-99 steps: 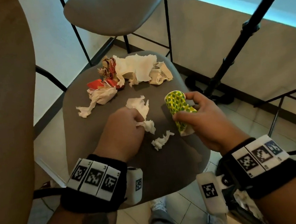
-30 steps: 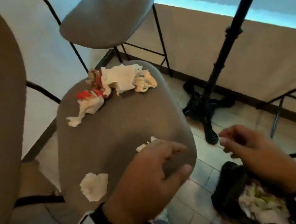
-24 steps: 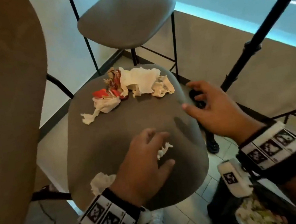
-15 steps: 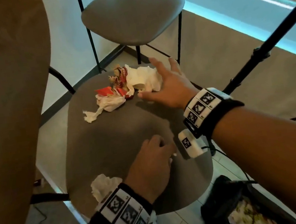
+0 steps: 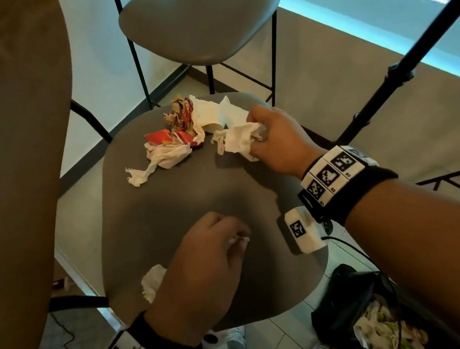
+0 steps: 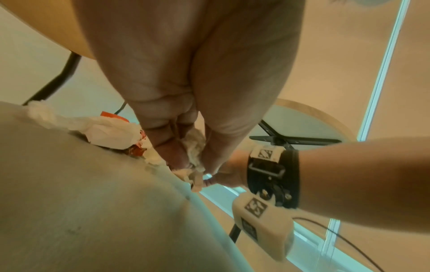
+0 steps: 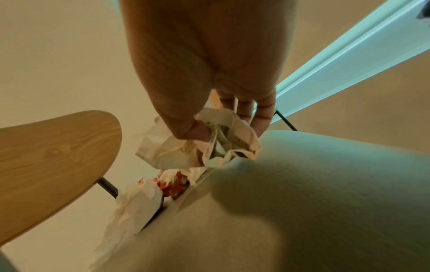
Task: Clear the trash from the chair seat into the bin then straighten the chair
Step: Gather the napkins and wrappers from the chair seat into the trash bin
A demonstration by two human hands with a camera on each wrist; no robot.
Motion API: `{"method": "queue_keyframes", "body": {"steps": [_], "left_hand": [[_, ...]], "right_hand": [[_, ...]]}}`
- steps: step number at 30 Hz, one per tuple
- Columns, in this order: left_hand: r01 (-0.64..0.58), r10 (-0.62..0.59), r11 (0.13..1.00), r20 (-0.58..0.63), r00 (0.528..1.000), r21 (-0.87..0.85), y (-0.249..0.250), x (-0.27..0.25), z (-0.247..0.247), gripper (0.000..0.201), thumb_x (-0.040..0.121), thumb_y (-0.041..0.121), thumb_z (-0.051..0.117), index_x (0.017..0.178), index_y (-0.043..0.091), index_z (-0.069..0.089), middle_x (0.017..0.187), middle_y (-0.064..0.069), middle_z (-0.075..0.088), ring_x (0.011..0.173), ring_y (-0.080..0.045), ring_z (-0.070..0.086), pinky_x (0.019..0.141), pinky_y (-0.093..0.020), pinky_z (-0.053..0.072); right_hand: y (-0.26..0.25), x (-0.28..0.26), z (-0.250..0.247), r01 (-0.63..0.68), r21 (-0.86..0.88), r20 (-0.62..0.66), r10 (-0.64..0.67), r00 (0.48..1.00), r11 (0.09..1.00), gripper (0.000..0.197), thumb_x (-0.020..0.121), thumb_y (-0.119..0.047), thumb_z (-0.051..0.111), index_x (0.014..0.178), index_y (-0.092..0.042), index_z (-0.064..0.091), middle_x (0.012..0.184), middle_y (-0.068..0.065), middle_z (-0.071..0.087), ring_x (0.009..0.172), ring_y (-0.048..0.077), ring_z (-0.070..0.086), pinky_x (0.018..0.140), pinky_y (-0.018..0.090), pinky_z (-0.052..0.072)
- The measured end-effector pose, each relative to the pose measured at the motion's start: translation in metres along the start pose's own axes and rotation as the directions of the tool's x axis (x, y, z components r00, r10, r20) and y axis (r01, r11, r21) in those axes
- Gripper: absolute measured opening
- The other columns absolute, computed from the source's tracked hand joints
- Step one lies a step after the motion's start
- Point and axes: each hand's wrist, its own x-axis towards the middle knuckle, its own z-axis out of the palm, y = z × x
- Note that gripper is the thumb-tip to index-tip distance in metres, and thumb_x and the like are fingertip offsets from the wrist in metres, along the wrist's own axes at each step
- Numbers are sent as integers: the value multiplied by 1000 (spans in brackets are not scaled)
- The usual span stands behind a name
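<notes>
The left hand (image 5: 204,277) is pinching a small tissue scrap (image 6: 194,149) off the near chair seat (image 5: 197,205), probably gathering bits for the bin (image 5: 367,317) below; a loose tissue wad (image 5: 153,282) is lying beside it. Farther off, the right hand (image 5: 276,139) is clutching crumpled paper (image 5: 240,140) beside the red wrapper pile (image 5: 179,134)

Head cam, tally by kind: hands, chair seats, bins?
Hands: 2 (left hand pinching a tissue scrap, right hand gripping a paper wad)
Chair seats: 2 (littered chair seat, second chair seat behind it)
Bins: 1 (bin)
Total: 5
</notes>
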Motion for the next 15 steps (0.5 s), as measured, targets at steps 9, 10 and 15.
{"method": "queue_keyframes", "body": {"steps": [9,10,15], "left_hand": [[61,-89,985,-177,980,-161,4,-10,-28,13,90,31,66,98,42,64,99,19,64,98,11,58,72,-11,44],[64,-100,979,-182,978,-195,8,-9,-29,14,92,30,66,98,43,63,100,18,65,97,12,59,71,-11,44],[1,-55,962,-191,980,-273,35,1,-17,9,91,37,67,99,40,67,96,21,70,89,4,68,68,-13,51]], "right_hand": [[4,-78,-31,-64,277,54,51,997,959,18,93,-30,73,84,-24,59,78,-8,59,66,0,53,65,19,43],[7,-92,-37,-89,297,50,78,996,951,17,94,-31,72,86,-21,61,78,-6,60,68,3,54,67,24,45],[43,-179,-65,-200,404,-10,223,975,893,15,93,-31,72,89,-20,62,88,4,68,80,17,69,74,40,58]]}}
